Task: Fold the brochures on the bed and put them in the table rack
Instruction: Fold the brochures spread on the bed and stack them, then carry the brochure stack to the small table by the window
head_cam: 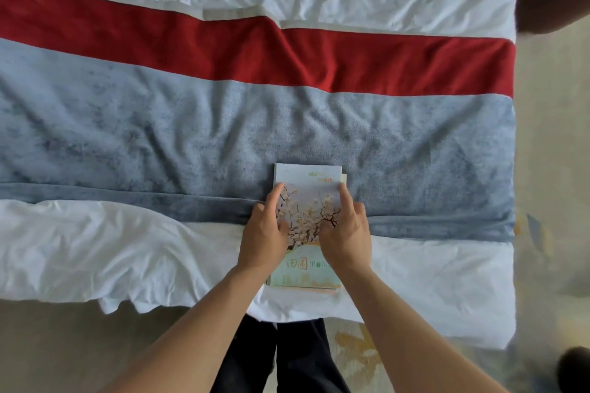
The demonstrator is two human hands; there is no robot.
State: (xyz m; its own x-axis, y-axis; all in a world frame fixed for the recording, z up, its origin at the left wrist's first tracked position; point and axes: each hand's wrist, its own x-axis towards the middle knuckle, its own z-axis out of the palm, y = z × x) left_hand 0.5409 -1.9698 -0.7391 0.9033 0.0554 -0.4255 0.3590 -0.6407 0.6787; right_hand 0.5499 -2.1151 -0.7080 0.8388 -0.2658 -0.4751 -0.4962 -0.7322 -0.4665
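Down at the near edge of the bed [431, 290], roughly midway along it, lies a folded brochure [308, 198] with a picture of blossoming branches on its cover and a pale green band of lettering toward its near end. More paper edges peek out along its right side and beneath its near end, so it seems to sit on top of others, though how many cannot be told. Both hands are on it, set side by side with a strip of the cover showing between them. The left hand [265, 233] rests along the brochure's left edge, its forefinger stretched forward on the cover and its thumb lying on the picture. The right hand [346, 233] mirrors it on the right edge, forefinger pointing away and thumb tucked in on the cover; the fingers look loosely extended, pressing the paper flat rather than curling round it. The brochure straddles the rumpled white sheet [95, 249] at the near edge and the grey-blue band [159, 131] of a bed runner that crosses the bed. Beyond that band runs a red band [383, 60], then more creased white bedding toward the far side. Past the bed's right edge and below its near edge is a pale patterned carpet [549, 153]. Dark trouser legs [287, 360] show between the forearms.
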